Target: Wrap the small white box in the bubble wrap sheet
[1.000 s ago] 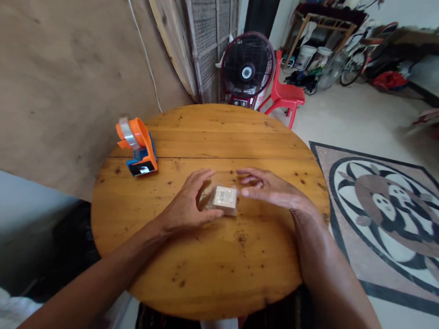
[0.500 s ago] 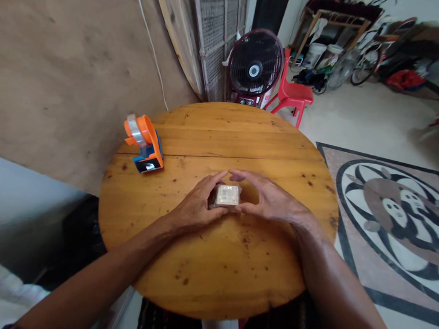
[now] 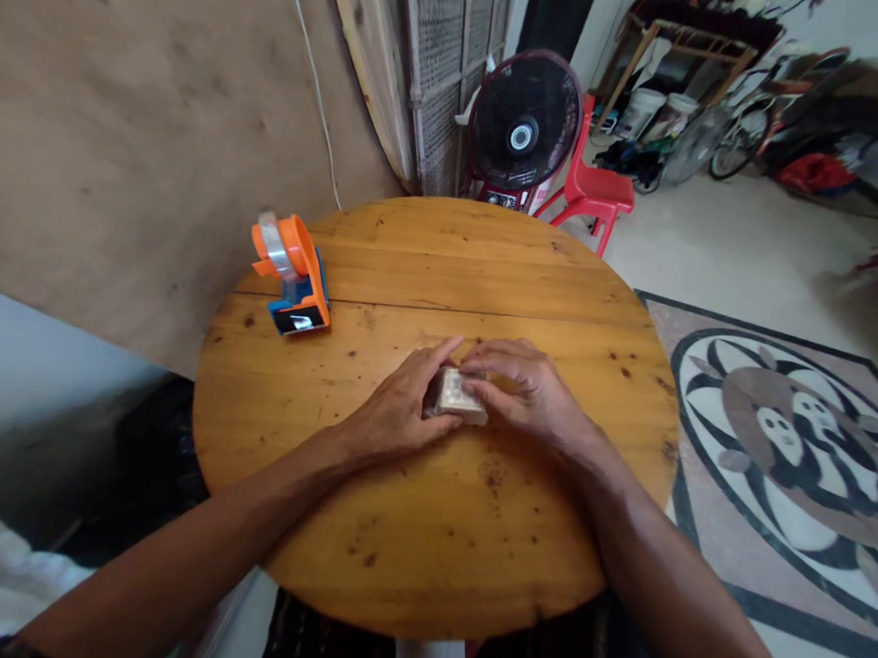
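My left hand (image 3: pixel 398 403) is closed round the left end of the small box (image 3: pixel 456 392), its thumb along the near side and its fingers reaching past the far side. The box sits between my two hands, at the centre of the frame. My right hand (image 3: pixel 531 393) is bent over the box's right end, thumb over the top and fingers curled at the far edge; I cannot tell whether they pinch anything.

Half a second ago my right thumb was at the near right corner, with a wide gap to the fingers; now the thumb lies over the top and the gap is narrower. My left hand has hardly moved.

Beneath is the round table (image 3: pixel 424 539), with an orange and blue tape dispenser (image 3: pixel 312 295) towards its upper left. A fan (image 3: pixel 529 110) stands at top centre, beside a red chair (image 3: pixel 600 187).
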Available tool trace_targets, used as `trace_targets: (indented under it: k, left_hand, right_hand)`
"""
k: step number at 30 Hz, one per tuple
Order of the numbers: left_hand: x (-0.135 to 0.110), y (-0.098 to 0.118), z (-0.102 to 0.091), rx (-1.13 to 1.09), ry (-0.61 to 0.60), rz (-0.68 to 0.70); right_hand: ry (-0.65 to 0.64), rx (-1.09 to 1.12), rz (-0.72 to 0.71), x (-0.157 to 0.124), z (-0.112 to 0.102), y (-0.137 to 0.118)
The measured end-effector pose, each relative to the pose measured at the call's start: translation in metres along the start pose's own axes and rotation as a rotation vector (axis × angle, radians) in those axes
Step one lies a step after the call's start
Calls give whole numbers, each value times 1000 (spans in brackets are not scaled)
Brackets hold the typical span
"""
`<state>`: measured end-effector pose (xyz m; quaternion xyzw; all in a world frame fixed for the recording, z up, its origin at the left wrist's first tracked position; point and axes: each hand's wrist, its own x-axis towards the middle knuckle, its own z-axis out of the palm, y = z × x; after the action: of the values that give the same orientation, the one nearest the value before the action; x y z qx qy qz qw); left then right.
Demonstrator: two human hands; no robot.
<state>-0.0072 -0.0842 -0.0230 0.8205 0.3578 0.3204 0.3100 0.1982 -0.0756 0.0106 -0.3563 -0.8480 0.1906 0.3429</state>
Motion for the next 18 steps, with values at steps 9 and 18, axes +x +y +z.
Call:
trace_targets:
  k: [9,18]
  left_hand:
    - [0,0,0,11,2,28]
    - [1,0,-1,-25,-16,12]
  right_hand:
    - [29,-26,52,3,8,-2]
    - [87,98,284,-2,-11,3]
